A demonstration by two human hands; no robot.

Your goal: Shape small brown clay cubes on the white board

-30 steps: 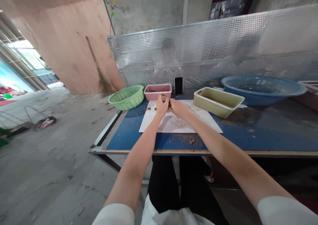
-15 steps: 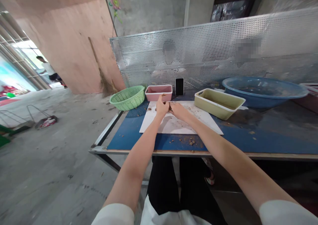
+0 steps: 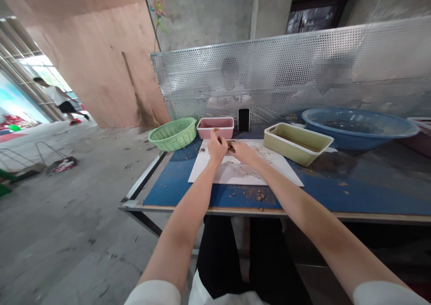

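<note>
My left hand (image 3: 216,147) and my right hand (image 3: 241,150) meet over the far part of a white cutting board (image 3: 242,170) on a blue table (image 3: 353,183). Between the fingers sits a small brown object (image 3: 230,144); both hands are curled and pinched around it. I cannot make out what the object is. Brown scraps lie scattered on the board and on the table in front of it (image 3: 258,195).
Behind the board stand a green basket (image 3: 173,134), a pink tub (image 3: 216,127), a black phone (image 3: 243,119) propped upright, a yellow-green tray (image 3: 296,142) and a big blue basin (image 3: 357,125). A perforated metal screen (image 3: 286,71) backs the table, with people behind it. Far left a person (image 3: 59,99) walks.
My hands stay together on the small brown object, shifting only slightly. The person in the far left doorway has walked further into view.
</note>
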